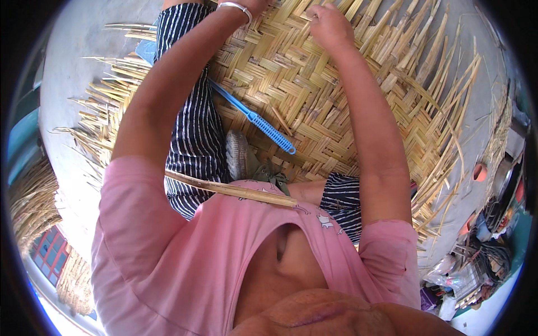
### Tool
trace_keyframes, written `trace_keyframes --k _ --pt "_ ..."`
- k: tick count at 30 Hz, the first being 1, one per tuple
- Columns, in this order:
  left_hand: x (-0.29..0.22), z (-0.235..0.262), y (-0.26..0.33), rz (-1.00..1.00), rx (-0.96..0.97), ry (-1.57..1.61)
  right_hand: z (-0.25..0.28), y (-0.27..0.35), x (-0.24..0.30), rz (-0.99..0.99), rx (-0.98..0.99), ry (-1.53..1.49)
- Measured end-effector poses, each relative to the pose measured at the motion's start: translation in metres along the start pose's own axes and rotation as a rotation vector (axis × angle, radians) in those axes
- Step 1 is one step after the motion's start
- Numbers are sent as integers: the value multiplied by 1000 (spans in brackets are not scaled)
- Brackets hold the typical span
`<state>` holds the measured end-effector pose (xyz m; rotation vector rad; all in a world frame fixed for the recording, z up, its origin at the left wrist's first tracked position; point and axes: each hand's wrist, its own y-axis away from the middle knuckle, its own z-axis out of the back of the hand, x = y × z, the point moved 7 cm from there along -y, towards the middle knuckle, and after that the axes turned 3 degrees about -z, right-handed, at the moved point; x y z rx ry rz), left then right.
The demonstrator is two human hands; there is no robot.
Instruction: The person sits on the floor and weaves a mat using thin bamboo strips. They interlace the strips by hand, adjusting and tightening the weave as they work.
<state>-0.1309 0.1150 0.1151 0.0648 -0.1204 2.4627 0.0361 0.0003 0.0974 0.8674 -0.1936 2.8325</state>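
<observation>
A mat [302, 84] of flat split reed strips in a herringbone weave spreads under my arms, its loose strip ends sticking out on both sides. My right hand [332, 27] is closed at the mat's far part, thumb and fingers pinching a reed strip. My left hand [255, 5], below a pale bangle [238, 8], reaches over the mat at the top edge of the view. Most of its fingers are cut off there. A blue plastic handle-like tool [269, 132] with a perforated end rests on the mat. One long reed strip [235, 191] lies across my lap.
My striped trouser leg [193, 112] and a grey shoe [236, 154] rest on the mat. Grey floor [67, 84] shows around it. At the right rim are a clay-coloured pot [479, 172] and a pile of household clutter [476, 257]. Bundled straw [33, 207] stands at the left.
</observation>
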Motion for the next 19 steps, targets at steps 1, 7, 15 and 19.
trace_keyframes --k 1,7,15,19 --pt "0 0 -14 -7 193 24 0 -2 -3 -10 19 3" --pt "15 -53 -40 -296 454 37 -2 -12 4 -124 160 101" --pt "4 -6 -18 -108 383 124 0 -17 2 -116 220 90" --pt "6 1 -11 -73 396 163 2 -18 8 -180 319 114"
